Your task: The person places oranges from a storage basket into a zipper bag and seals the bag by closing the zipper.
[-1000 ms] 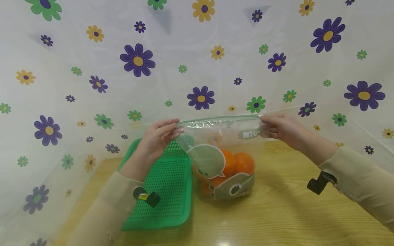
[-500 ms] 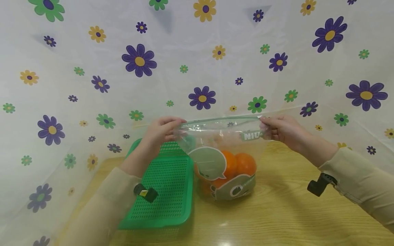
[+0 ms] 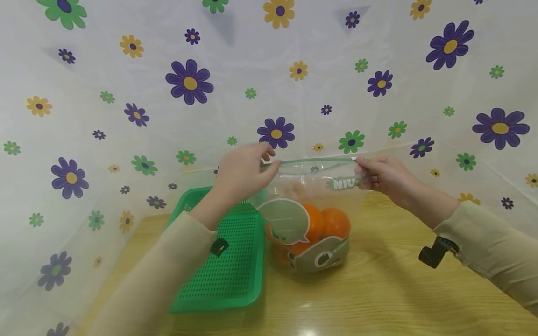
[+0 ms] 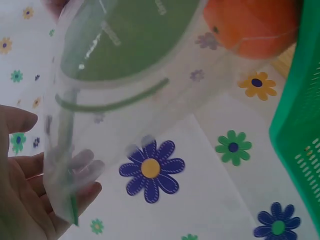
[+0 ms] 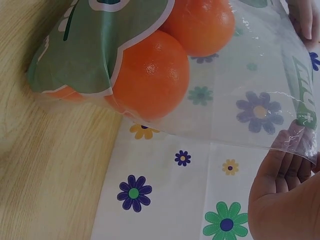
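Note:
A clear zip bag (image 3: pixel 286 221) with green printing stands on the table, several oranges (image 3: pixel 336 223) inside its lower part. My right hand (image 3: pixel 391 177) pinches the right end of the green zip strip, at a small white tab (image 3: pixel 354 158). At the strip's left part is my left hand (image 3: pixel 244 171), its thumb and fingers spread apart. In the left wrist view the left fingers (image 4: pixel 32 185) lie behind the clear bag edge, and the thumb stands away from them. From the right wrist, curled fingers (image 5: pixel 287 167) show at the bag's corner.
A green perforated plastic basket (image 3: pixel 259 284) sits left of the bag, partly under my left arm. The wooden table (image 3: pixel 378 289) extends to the right. A flower-printed white sheet (image 3: pixel 235 60) hangs behind and at the sides.
My left hand has let go of the bag's left corner and moved right along the zip strip, its fingers spreading. The right hand keeps its pinch at the right end.

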A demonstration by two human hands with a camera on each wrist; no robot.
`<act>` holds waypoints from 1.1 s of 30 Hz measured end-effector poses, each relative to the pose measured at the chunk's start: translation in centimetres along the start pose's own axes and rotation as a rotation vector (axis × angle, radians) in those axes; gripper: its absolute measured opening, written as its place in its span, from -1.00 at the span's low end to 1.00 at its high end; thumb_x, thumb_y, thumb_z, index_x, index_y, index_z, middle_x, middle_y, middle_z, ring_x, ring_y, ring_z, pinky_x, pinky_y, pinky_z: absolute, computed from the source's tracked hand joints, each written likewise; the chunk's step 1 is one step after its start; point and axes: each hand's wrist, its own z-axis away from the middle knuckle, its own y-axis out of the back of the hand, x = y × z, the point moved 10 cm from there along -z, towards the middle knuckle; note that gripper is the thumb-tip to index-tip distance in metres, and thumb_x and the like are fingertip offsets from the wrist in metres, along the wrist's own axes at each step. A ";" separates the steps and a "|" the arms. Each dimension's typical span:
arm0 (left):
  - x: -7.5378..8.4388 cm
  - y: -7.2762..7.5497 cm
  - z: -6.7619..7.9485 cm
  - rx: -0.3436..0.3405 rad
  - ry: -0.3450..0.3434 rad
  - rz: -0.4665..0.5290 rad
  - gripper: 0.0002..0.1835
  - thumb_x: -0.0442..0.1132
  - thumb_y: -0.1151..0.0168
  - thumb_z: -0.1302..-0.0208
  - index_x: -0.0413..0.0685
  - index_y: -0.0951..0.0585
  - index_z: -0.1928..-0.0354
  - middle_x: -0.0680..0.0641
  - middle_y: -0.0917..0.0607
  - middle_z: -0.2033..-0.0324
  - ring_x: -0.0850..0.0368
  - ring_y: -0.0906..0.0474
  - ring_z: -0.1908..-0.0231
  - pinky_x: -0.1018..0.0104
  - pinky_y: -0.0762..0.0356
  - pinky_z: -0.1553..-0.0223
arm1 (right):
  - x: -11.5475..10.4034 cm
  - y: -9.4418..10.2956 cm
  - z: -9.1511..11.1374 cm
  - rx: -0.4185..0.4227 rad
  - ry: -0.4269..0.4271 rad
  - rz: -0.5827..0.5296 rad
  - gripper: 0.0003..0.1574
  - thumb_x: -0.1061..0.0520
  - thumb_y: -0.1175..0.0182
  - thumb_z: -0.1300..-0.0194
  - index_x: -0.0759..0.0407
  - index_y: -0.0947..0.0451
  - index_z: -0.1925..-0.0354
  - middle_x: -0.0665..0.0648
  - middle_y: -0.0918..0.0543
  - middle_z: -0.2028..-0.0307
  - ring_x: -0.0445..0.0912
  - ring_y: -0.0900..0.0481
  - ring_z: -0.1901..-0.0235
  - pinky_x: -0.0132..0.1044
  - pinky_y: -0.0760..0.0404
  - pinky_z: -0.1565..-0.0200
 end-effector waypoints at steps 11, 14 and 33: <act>6.2 -0.3 -2.2 0.066 -0.162 -0.224 -0.64 0.10 -0.12 -0.55 0.01 -0.67 -0.06 0.03 -0.76 0.26 0.11 -0.62 0.38 0.32 -0.61 0.48 | 0.1 0.0 0.1 -0.007 -0.004 -0.011 -0.41 -0.06 0.02 -0.70 -0.19 -0.78 0.45 -0.21 -0.76 0.45 -0.27 -0.54 0.43 -0.48 -0.63 0.21; 7.5 -0.5 -2.7 0.067 -0.191 -0.234 -0.64 0.10 -0.12 -0.56 0.00 -0.67 -0.04 0.02 -0.76 0.24 0.12 -0.61 0.38 0.34 -0.60 0.47 | 0.1 0.0 0.2 -0.010 -0.007 -0.020 -0.42 -0.05 0.01 -0.70 -0.18 -0.78 0.44 -0.20 -0.77 0.43 -0.27 -0.56 0.42 -0.48 -0.66 0.20; 14.8 -4.2 -5.2 0.030 -0.339 -0.385 -0.60 0.11 -0.07 -0.58 0.00 -0.67 -0.13 0.03 -0.72 0.11 0.12 -0.66 0.08 0.34 -0.68 -0.04 | 0.2 -0.1 0.3 -0.009 -0.002 -0.023 -0.41 -0.08 0.01 -0.70 -0.18 -0.77 0.45 -0.19 -0.68 0.49 -0.24 -0.51 0.42 -0.46 -0.63 0.18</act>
